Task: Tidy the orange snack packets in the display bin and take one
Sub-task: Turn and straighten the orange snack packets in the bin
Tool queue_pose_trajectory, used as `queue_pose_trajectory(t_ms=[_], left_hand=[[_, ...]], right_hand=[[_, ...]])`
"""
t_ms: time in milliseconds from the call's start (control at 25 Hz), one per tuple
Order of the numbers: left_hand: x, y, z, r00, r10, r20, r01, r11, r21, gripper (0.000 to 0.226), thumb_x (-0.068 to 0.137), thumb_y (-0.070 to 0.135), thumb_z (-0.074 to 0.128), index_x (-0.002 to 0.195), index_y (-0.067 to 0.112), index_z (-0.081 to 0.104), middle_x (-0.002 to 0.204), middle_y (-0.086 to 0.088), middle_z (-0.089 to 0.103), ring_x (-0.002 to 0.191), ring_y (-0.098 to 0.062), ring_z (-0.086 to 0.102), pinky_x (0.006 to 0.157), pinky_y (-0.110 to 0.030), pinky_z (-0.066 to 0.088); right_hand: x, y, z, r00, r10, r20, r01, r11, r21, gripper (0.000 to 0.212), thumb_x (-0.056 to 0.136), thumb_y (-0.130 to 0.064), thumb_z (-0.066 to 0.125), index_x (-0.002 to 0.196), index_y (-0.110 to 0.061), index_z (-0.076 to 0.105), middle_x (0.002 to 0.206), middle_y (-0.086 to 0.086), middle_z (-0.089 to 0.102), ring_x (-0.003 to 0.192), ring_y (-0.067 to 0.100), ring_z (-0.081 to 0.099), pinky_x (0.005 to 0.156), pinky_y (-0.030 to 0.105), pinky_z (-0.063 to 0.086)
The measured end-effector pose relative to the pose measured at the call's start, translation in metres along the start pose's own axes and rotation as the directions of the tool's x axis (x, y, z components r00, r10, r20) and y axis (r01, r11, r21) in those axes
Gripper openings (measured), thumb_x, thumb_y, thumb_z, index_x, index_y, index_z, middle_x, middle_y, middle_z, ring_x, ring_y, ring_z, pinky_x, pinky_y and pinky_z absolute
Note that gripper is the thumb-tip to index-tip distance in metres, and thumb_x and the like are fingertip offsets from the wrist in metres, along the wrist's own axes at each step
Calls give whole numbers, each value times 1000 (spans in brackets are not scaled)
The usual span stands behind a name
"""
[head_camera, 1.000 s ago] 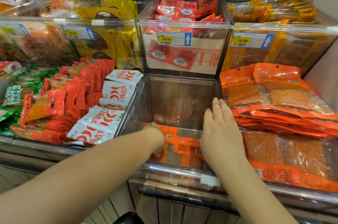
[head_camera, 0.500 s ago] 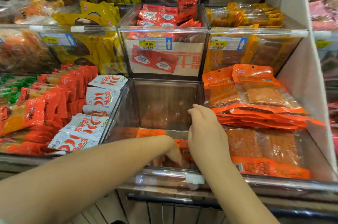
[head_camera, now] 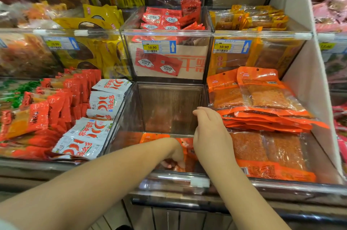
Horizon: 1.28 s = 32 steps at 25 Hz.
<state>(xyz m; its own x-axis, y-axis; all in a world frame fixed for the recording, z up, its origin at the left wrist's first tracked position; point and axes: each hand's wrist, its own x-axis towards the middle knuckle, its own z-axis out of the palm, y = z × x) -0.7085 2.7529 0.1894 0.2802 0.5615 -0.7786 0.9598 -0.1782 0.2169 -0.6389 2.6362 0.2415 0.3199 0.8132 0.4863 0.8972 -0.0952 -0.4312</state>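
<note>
Both hands are reaching down into the clear display bin [head_camera: 169, 109], the middle one of the lower row. The bin is mostly bare; its orange snack packets [head_camera: 150, 136] are lying low on the floor at the front, just behind the front wall.

Left hand [head_camera: 175, 156]: forearm is crossing in from the lower left, hand is bent down at the wrist, fingers [head_camera: 169, 164] are curling onto the packets at the front. Grip looks closed around packet material, but the front rail is blurring the view; cannot tell for certain.

Right hand [head_camera: 211, 134]: hanging over the right side of the bin, back of hand up, fingers bent downward and loosely together. Fingertips are hidden behind the hand, so cannot tell whether its grip is holding anything.

Neighbouring bins: white chili packets [head_camera: 90, 135] and red packets [head_camera: 56, 105] are sitting to the left; a stack of larger orange packs [head_camera: 262, 98] is filling the bin to the right. A price tag [head_camera: 158, 47] reading 10.90 is showing on the bin above.
</note>
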Motion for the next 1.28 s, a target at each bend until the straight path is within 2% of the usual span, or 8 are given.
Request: queue_pose_trajectory(t_ms=[120,240,320,440,560,840,1160,1280], left_hand=[[-30,-10,-16,963,175,-207,-214,960,-182,31,98,20,66,126,7,62,101,-8,67,87,-19,63,79,-30,57],[-69,-41,-31,734,284,-618,-497,844,-202,25,88,26,77,105,11,68,91,-3,71,78,-17,67,69,-29,57],[-94,-66,-24,570,255,-781,-697,653,-296,33,84,28,82,105,17,60,98,-5,73,87,-20,73,78,-36,60],[-124,-83,-2,459,211,-863,-879,252,-406,44,81,11,83,114,20,54,100,-4,77,91,-16,76,74,-30,62],[-131,-83,11,427,220,-877,-903,143,-404,50,78,6,82,119,18,55,105,0,77,94,-14,76,75,-28,62],[-119,-93,11,435,260,-862,-899,72,-432,18,99,15,60,115,19,66,108,-2,77,94,-16,73,72,-27,60],[-115,-92,15,378,244,-893,-923,18,-385,27,97,4,61,122,14,61,110,-5,75,99,-14,73,74,-25,60],[-106,-90,19,167,88,-982,-916,383,-121,43,91,8,73,128,24,58,121,6,65,113,-3,64,89,-20,54]], right_hand=[[-3,2,-6,999,-13,-30,15,997,72,39,99,-6,51,136,-18,56,138,-4,54,132,11,45,100,24,43],[-6,0,-14,985,-16,-173,61,965,256,29,104,-13,48,129,-20,60,122,-9,59,118,5,52,98,14,41],[-10,-5,-18,984,9,-180,58,929,365,28,106,-28,48,131,-24,58,120,-15,59,114,-4,52,94,8,38],[-12,-16,-18,997,56,48,-74,805,589,37,97,-49,57,131,-35,56,111,-21,65,104,-9,60,84,10,49],[-15,-15,-12,983,19,185,-139,734,664,22,94,-44,65,116,-40,65,98,-12,73,92,4,69,83,31,60],[-20,-11,-19,989,61,131,-138,673,726,8,98,-33,64,98,-41,66,95,-10,71,90,12,68,81,32,61],[-22,-16,-24,982,20,190,-165,590,790,15,98,-32,62,112,-31,68,99,-12,76,93,4,72,78,22,59],[-22,-14,-19,993,79,86,-116,628,769,11,98,-32,64,108,-35,68,100,-12,76,93,6,72,82,31,62]])
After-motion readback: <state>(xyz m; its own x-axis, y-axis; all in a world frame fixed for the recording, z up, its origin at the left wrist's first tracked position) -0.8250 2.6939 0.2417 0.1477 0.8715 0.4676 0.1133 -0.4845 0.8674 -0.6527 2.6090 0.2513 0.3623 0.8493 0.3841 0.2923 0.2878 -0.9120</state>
